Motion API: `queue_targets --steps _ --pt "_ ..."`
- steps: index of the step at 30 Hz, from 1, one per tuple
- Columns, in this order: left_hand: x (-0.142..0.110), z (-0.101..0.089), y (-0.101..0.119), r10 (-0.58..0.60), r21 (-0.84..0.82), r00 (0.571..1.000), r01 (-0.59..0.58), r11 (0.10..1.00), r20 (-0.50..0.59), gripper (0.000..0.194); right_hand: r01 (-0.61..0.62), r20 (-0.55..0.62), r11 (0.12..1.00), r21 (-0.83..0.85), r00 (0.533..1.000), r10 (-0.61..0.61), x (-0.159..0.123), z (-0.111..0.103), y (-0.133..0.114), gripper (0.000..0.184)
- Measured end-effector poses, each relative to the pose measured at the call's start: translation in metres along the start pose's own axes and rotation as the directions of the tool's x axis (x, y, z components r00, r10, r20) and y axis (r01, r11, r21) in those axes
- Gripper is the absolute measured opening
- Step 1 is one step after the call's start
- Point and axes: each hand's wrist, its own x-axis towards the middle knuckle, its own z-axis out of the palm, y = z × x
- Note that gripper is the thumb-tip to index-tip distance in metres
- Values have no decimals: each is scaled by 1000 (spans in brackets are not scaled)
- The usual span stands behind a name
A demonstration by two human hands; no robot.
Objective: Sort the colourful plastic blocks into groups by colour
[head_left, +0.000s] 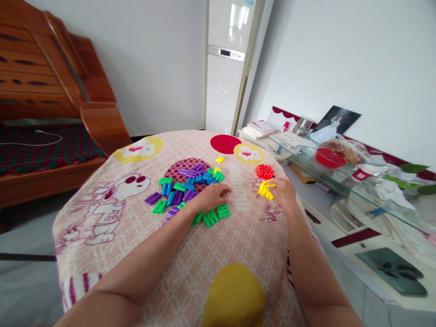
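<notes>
My left hand [214, 195] hovers or rests at the right edge of a mixed heap of plastic toy pieces, its fingers loosely bent and apart with nothing visible in them. Purple pieces [153, 198], blue pieces [203, 178] and green pieces [210, 218] lie around it. On the right of the table, my right hand [283, 191] has its fingertips closed at a cluster of yellow toy pieces [265, 190]; its palm side is hidden. Just beyond that cluster sits a group of red toy pieces [265, 171]. A small yellow piece [220, 160] lies alone behind the heap.
A patterned pink cloth [238, 245] covers the round table. To the right, a glass-topped stand [354, 181] bears a red bowl [330, 157], papers and a paper cup [364, 172]. A wooden bench [98, 120] is at left; a tall white cabinet-like appliance [223, 91] stands behind.
</notes>
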Motion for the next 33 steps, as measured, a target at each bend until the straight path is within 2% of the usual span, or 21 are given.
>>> queue_targets --steps 3,10,13,18,22,24,28,33 --pt "0 -1 -1 9 -1 1000 -9 1000 -4 42 -24 -19 1000 -17 1000 24 -2 -1 -4 25" --pt "-1 2 -2 17 -6 1000 -17 1000 -4 40 14 39 988 -154 999 -8 -7 1 -17 19" --pt "2 -5 1 5 -6 999 -5 1000 -43 36 16 25 993 -120 1000 -13 -8 0 -20 18" --pt "31 -41 1 -20 148 974 54 988 -224 31 39 -168 998 58 985 -29 -8 -1 -18 26" --pt "64 -61 -13 -122 315 936 231 921 -329 33 24 -303 981 190 952 36 -4 -4 -5 32" --pt "75 -61 -21 -169 378 943 273 885 -286 31 1 -363 964 264 926 99 -1 -7 4 34" --pt "83 -47 -32 -191 444 969 241 863 -155 27 -15 -456 911 413 862 221 5 -11 22 31" --pt "88 -33 -27 -164 461 973 221 859 -160 34 50 -507 852 522 821 262 9 -8 29 27"
